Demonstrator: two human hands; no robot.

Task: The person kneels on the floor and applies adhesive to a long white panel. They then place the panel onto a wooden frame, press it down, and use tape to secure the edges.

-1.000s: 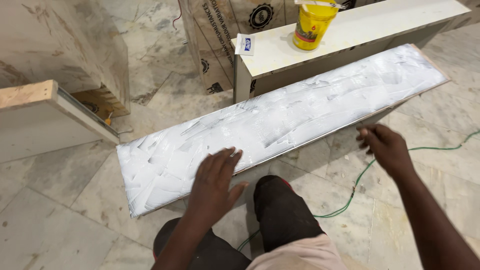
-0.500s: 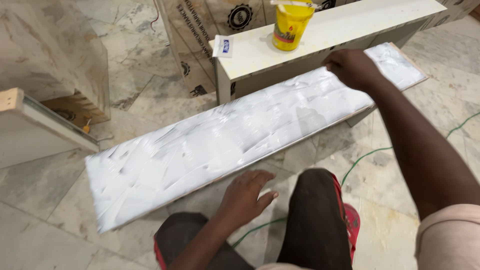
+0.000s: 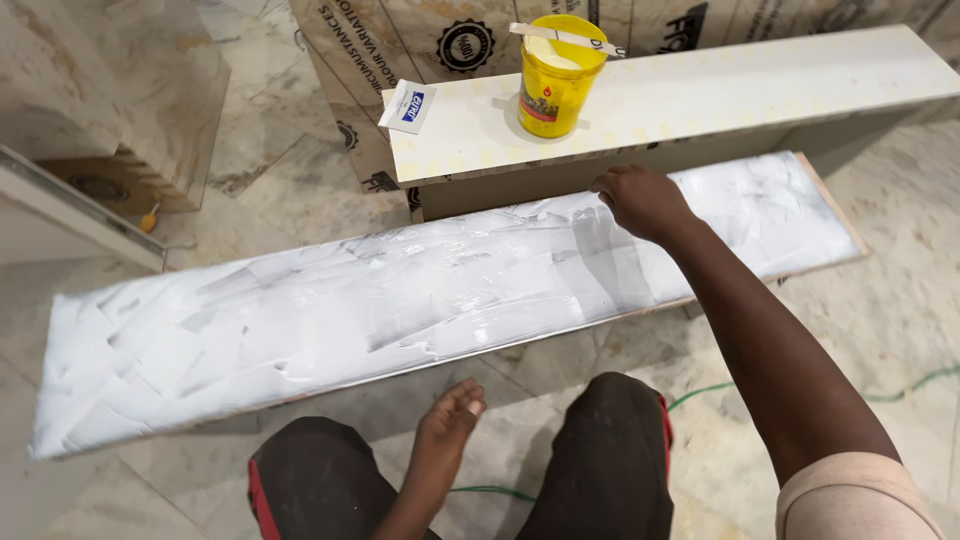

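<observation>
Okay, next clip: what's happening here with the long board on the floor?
A person crouches on a marble floor over a long flat board coated in wet white paste. The right hand is closed and rests at the board's far edge, near the middle. The left hand hangs open just off the near edge, touching nothing. Behind, a yellow plastic tub with a flat stick across its rim stands on a cream panel.
</observation>
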